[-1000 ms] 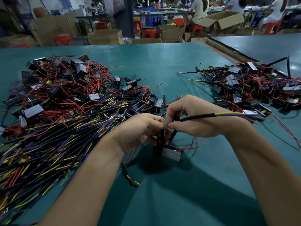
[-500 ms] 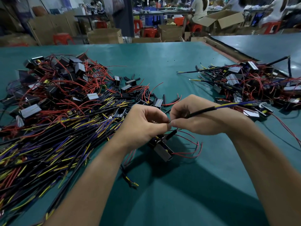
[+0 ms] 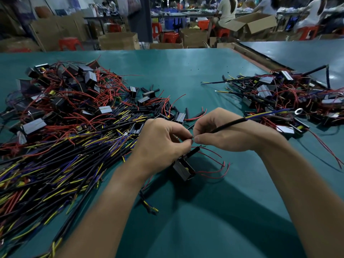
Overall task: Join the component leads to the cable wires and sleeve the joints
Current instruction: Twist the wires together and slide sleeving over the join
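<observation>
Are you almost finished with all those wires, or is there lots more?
Lots more. Done, it seems: the smaller pile on the right, components with cables attached. In hand: the left hand and right hand pinch a joint between one black cable and a component hanging below. Left: the big heap of loose cables and components on the left.

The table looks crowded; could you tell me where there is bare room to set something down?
Free: the far middle of the table, between the left pile and right pile; also the near middle, below the component. Crowded: both piles.
</observation>
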